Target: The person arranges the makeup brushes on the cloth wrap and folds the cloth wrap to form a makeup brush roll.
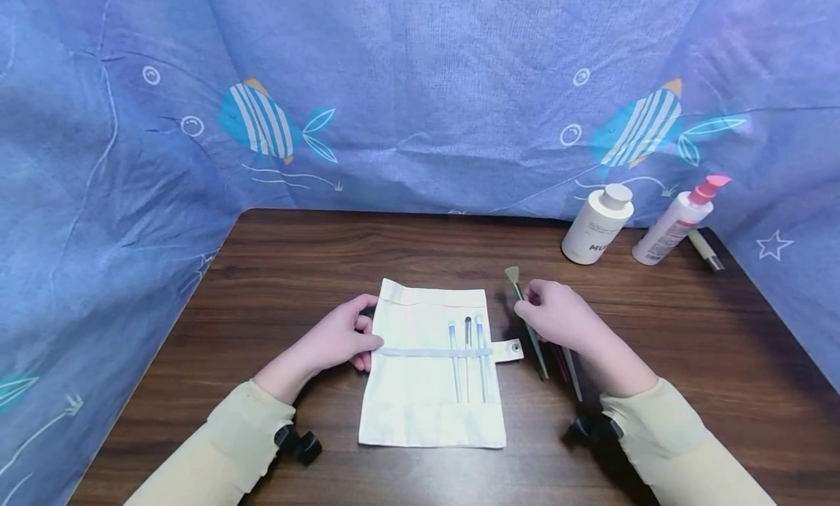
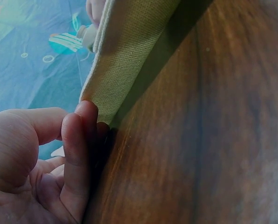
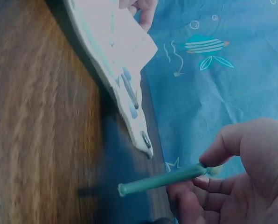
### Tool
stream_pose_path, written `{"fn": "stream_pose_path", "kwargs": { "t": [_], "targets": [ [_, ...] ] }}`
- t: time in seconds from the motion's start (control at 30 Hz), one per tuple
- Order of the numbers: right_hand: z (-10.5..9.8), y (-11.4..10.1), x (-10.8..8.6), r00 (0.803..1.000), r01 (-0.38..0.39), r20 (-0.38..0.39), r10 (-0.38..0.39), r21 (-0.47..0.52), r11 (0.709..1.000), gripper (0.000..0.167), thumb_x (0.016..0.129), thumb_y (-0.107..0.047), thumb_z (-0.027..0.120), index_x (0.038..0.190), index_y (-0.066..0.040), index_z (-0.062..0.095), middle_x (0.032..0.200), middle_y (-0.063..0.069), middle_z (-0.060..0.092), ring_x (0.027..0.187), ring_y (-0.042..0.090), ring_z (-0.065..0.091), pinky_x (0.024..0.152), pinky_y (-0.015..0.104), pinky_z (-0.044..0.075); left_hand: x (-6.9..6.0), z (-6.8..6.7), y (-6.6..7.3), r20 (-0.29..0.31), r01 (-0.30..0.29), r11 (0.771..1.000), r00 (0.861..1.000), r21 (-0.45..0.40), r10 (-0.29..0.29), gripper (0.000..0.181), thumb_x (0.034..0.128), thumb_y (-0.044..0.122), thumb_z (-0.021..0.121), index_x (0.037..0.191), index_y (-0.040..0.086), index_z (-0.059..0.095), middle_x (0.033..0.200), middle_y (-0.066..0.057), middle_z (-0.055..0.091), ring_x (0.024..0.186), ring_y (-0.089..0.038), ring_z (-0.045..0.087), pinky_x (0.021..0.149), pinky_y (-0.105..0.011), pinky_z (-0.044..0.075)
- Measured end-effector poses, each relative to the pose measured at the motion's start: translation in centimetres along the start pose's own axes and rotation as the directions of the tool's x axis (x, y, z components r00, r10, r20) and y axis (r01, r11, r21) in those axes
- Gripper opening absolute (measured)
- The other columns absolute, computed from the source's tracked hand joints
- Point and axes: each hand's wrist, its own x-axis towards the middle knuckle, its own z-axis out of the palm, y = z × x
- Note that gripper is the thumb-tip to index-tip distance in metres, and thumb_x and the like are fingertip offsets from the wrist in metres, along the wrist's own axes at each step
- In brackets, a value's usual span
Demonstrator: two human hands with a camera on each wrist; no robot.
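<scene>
A white fabric brush roll (image 1: 426,389) lies unfolded on the table, with three slim brushes (image 1: 468,360) tucked under its grey elastic band. My left hand (image 1: 344,336) pinches the roll's left edge; in the left wrist view the raised cloth (image 2: 129,51) meets its fingertips. To the right of the roll, my right hand (image 1: 558,313) holds a green fan-headed brush (image 1: 538,356) between thumb and fingers. Its green handle (image 3: 162,180) slants out of the pinch in the right wrist view. Beneath the right hand lie other brushes (image 1: 573,375), partly hidden by it.
At the back right stand a white capped bottle (image 1: 598,225) and a pump bottle (image 1: 672,225) with a pink top. A cream tube (image 1: 705,249) lies beside them. The roll's snap tab (image 1: 508,351) sticks out rightward. Blue fish-print cloth (image 1: 420,105) hangs behind the wooden table (image 1: 295,258).
</scene>
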Motion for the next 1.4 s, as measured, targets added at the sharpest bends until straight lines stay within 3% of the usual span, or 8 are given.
{"fn": "stream_pose_path", "kwargs": {
  "t": [0.27, 0.47, 0.67, 0.8, 1.0, 1.13, 1.27, 1.4],
  "targets": [
    [0.3, -0.3, 0.2, 1.0, 0.01, 0.017, -0.011, 0.075, 0.997, 0.013, 0.092, -0.018, 0.052, 0.087, -0.006, 0.056, 0.062, 0.003, 0.056, 0.052, 0.02, 0.061, 0.054, 0.034, 0.051, -0.1, 0.1, -0.1, -0.007, 0.018, 1.0, 1.0, -0.003, -0.018, 0.073, 0.0903, -0.002, 0.068, 0.154, 0.004, 0.033, 0.072, -0.011, 0.063, 0.054, -0.023, 0.068, 0.052, -0.033, 0.059],
    [0.2, -0.7, 0.6, 0.999, 0.021, 0.021, -0.026, 0.198, 0.98, 0.012, 0.093, -0.014, 0.048, 0.089, -0.005, 0.055, 0.069, 0.006, 0.06, 0.055, 0.024, 0.063, 0.053, 0.036, 0.053, -0.2, 0.0, 0.1, -0.008, 0.017, 1.0, 1.0, 0.005, -0.017, 0.072, 0.0906, -0.002, 0.068, 0.154, 0.005, 0.034, 0.072, -0.011, 0.065, 0.054, -0.023, 0.067, 0.052, -0.033, 0.059],
    [0.6, -1.4, 1.3, 0.999, 0.047, -0.007, -0.048, 0.39, 0.919, 0.024, 0.102, -0.015, 0.045, 0.098, 0.004, 0.058, 0.077, 0.013, 0.064, 0.064, 0.03, 0.062, 0.059, 0.041, 0.058, -0.3, 0.0, 0.2, -0.014, 0.018, 1.0, 1.0, 0.013, -0.018, 0.072, 0.0909, -0.001, 0.068, 0.154, 0.006, 0.034, 0.072, -0.012, 0.065, 0.053, -0.024, 0.067, 0.052, -0.033, 0.059],
    [0.8, -2.3, 1.6, 0.999, 0.04, 0.006, -0.048, 0.462, 0.886, 0.028, 0.105, -0.019, 0.047, 0.103, 0.006, 0.059, 0.081, 0.015, 0.065, 0.069, 0.032, 0.063, 0.063, 0.041, 0.059, -0.3, 0.1, 0.3, -0.017, 0.022, 1.0, 1.0, 0.018, -0.021, 0.072, 0.0911, -0.001, 0.069, 0.154, 0.006, 0.034, 0.072, -0.012, 0.064, 0.054, -0.024, 0.067, 0.053, -0.035, 0.06],
    [1.8, -3.8, 2.4, 0.998, 0.05, -0.004, -0.057, 0.549, 0.835, 0.028, 0.107, -0.022, 0.055, 0.111, 0.005, 0.057, 0.08, 0.013, 0.063, 0.065, 0.02, 0.058, 0.056, 0.033, 0.056, -0.1, 0.1, 0.4, -0.016, 0.021, 1.0, 1.0, 0.007, -0.021, 0.073, 0.0911, -0.002, 0.069, 0.155, 0.005, 0.033, 0.071, -0.011, 0.062, 0.053, -0.023, 0.067, 0.052, -0.034, 0.06],
    [2.7, -5.1, 2.9, 0.997, 0.068, -0.011, -0.076, 0.598, 0.798, 0.024, 0.106, -0.02, 0.057, 0.116, 0.002, 0.055, 0.085, 0.013, 0.064, 0.07, 0.02, 0.06, 0.057, 0.034, 0.058, -0.1, 0.0, 0.3, -0.015, 0.024, 1.0, 1.0, 0.003, -0.024, 0.073, 0.0911, -0.002, 0.068, 0.154, 0.004, 0.033, 0.071, -0.01, 0.061, 0.053, -0.023, 0.067, 0.052, -0.033, 0.059],
    [3.6, -6.1, 3.4, 0.997, 0.046, 0.021, -0.076, 0.633, 0.773, 0.019, 0.107, -0.018, 0.055, 0.115, -0.001, 0.052, 0.091, 0.016, 0.066, 0.075, 0.021, 0.064, 0.061, 0.035, 0.061, -0.2, 0.1, 0.3, -0.017, 0.026, 1.0, 1.0, -0.001, -0.026, 0.072, 0.0912, -0.002, 0.069, 0.154, 0.004, 0.034, 0.07, -0.009, 0.059, 0.053, -0.023, 0.067, 0.052, -0.033, 0.059],
    [4.6, -6.4, 4.1, 0.996, 0.002, 0.059, -0.06, 0.692, 0.722, 0.017, 0.106, -0.017, 0.055, 0.109, -0.001, 0.049, 0.089, 0.013, 0.063, 0.07, 0.019, 0.064, 0.063, 0.036, 0.063, -0.2, 0.2, 0.3, -0.022, 0.025, 1.0, 0.999, -0.005, -0.025, 0.072, 0.0912, -0.002, 0.07, 0.154, 0.005, 0.034, 0.069, -0.009, 0.058, 0.053, -0.022, 0.067, 0.052, -0.033, 0.059]
  ]
}}
